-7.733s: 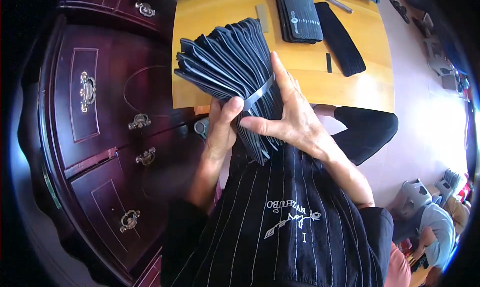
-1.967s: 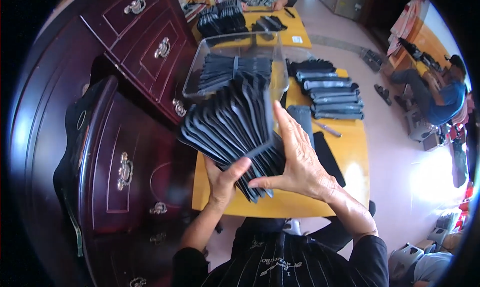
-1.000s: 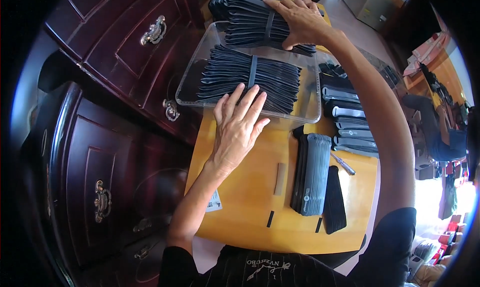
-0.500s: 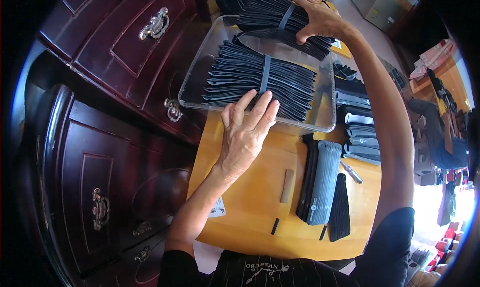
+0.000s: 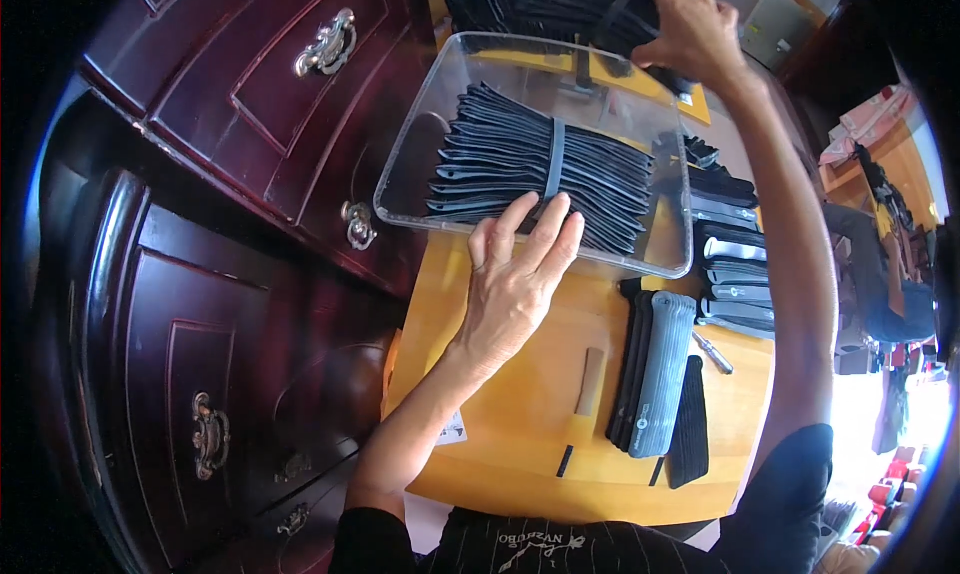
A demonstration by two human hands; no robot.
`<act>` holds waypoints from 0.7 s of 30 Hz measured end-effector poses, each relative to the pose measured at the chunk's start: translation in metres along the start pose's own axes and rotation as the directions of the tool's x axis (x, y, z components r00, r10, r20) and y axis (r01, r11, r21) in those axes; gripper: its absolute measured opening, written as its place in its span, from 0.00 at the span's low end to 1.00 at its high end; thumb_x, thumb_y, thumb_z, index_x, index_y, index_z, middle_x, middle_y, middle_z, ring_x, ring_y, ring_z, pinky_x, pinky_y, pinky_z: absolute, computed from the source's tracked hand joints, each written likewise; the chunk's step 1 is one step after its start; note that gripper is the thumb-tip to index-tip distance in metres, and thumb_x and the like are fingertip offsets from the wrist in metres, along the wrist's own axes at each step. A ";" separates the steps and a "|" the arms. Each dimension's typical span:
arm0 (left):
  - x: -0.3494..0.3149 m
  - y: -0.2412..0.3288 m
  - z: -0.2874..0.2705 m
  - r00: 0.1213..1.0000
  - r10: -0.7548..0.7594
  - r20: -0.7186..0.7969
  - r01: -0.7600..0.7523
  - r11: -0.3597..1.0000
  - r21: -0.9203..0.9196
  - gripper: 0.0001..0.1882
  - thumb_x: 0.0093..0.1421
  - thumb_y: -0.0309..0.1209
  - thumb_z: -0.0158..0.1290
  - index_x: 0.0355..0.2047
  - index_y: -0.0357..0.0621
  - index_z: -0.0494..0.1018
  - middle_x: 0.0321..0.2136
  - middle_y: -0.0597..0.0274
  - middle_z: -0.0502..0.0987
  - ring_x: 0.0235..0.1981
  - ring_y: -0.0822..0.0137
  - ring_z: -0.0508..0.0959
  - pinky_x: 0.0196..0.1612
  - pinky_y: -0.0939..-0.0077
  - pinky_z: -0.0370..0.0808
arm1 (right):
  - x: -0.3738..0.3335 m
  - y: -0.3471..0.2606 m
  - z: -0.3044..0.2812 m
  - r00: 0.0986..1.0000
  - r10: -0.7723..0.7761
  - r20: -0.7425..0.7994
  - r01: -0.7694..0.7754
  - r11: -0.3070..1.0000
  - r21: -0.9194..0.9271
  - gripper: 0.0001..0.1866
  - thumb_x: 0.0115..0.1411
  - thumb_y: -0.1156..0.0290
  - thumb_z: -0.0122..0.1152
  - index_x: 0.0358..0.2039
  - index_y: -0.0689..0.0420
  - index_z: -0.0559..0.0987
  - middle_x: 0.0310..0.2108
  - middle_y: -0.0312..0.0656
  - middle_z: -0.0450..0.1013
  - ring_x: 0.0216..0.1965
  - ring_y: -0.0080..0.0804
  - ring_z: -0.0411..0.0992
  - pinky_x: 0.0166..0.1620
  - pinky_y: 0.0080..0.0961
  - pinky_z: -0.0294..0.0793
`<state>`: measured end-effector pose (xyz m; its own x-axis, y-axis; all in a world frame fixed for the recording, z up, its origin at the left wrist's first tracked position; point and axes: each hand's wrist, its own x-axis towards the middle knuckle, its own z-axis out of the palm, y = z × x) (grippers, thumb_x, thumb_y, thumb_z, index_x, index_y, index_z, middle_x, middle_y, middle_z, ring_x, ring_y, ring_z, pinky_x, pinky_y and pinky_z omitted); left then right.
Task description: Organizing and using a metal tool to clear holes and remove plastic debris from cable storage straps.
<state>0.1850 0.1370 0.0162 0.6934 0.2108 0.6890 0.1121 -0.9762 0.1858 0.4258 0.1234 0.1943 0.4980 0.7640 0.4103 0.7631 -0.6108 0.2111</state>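
A clear plastic bin [image 5: 385,179] holds a bundle of dark flat strips [image 5: 500,164], tied round the middle with a grey band [image 5: 556,154]. My left hand [image 5: 520,284] reaches over the bin's near wall, fingers extended, the tips against the bundle's near edge by the band. Beyond the bin, my right hand [image 5: 695,34] spans the right part of a second banded bundle [image 5: 570,9], thumb on the near side and fingers across it. The far fingers are cut off at the frame's top, and that bundle is partly blurred.
Folded grey and black straps [image 5: 660,374] lie on the yellow table [image 5: 520,414], near a tan strip [image 5: 590,381] and a small screwdriver-like tool [image 5: 712,352]. More folded straps [image 5: 735,254] are stacked right of the bin. Dark wooden drawers [image 5: 230,204] stand at left.
My right hand has carried the second bundle from over the bin's far side to beyond it, up and right. The bin, with my left hand on its bundle, appears slightly farther right.
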 end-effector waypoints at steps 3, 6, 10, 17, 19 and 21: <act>0.000 0.002 0.001 1.000 0.009 -0.002 -0.009 1.000 0.027 0.24 0.51 0.24 0.56 0.52 0.47 0.72 0.56 0.65 0.68 0.57 0.59 0.64 0.53 0.59 0.61 | -0.011 0.019 0.049 0.694 -0.390 -0.605 0.693 0.591 0.414 0.53 0.38 0.52 0.76 0.63 0.55 0.59 0.50 0.50 0.66 0.54 0.52 0.62 0.56 0.53 0.61; -0.001 0.001 0.002 1.000 0.016 0.000 -0.016 0.998 0.068 0.25 0.52 0.24 0.56 0.52 0.47 0.72 0.57 0.65 0.68 0.57 0.59 0.64 0.53 0.59 0.61 | -0.005 -0.013 0.101 0.848 -0.355 -0.393 0.370 0.928 -0.039 0.67 0.30 0.62 0.82 0.68 0.29 0.48 0.55 0.37 0.64 0.59 0.41 0.61 0.53 0.51 0.62; 0.001 0.002 0.003 1.000 0.003 0.006 -0.003 0.998 0.061 0.25 0.52 0.24 0.55 0.53 0.48 0.71 0.58 0.65 0.67 0.57 0.58 0.63 0.54 0.58 0.61 | -0.003 -0.033 0.126 0.823 -0.430 -0.371 0.403 0.902 -0.153 0.66 0.31 0.55 0.80 0.69 0.37 0.49 0.49 0.37 0.65 0.51 0.37 0.63 0.46 0.45 0.64; 0.001 0.004 0.009 1.000 0.002 -0.007 -0.001 0.992 0.130 0.27 0.50 0.32 0.63 0.53 0.53 0.72 0.56 0.68 0.69 0.56 0.59 0.66 0.52 0.59 0.61 | 0.013 -0.024 0.161 0.898 -0.441 0.016 0.427 0.879 0.213 0.53 0.39 0.60 0.78 0.66 0.36 0.57 0.57 0.39 0.61 0.56 0.44 0.62 0.55 0.54 0.64; -0.002 0.002 0.007 1.000 -0.003 -0.004 0.003 0.991 0.135 0.27 0.50 0.32 0.63 0.52 0.53 0.72 0.56 0.68 0.69 0.56 0.60 0.66 0.52 0.59 0.61 | 0.014 -0.029 0.151 0.895 -0.440 0.075 0.410 0.876 0.254 0.51 0.42 0.61 0.76 0.65 0.33 0.58 0.58 0.38 0.61 0.58 0.46 0.61 0.58 0.57 0.62; -0.004 0.001 0.004 1.000 -0.002 0.000 0.002 0.990 0.139 0.27 0.50 0.32 0.63 0.52 0.53 0.72 0.56 0.68 0.69 0.56 0.60 0.66 0.52 0.59 0.61 | 0.017 -0.036 0.147 0.880 -0.436 0.186 0.369 0.877 0.307 0.50 0.45 0.63 0.74 0.66 0.31 0.56 0.58 0.39 0.62 0.60 0.46 0.60 0.59 0.55 0.62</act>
<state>0.1855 0.1348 0.0108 0.6931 0.2130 0.6886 0.2116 -0.9734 0.0880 0.4675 0.1890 0.0636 0.1824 0.9777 0.1038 0.9797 -0.1896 0.0644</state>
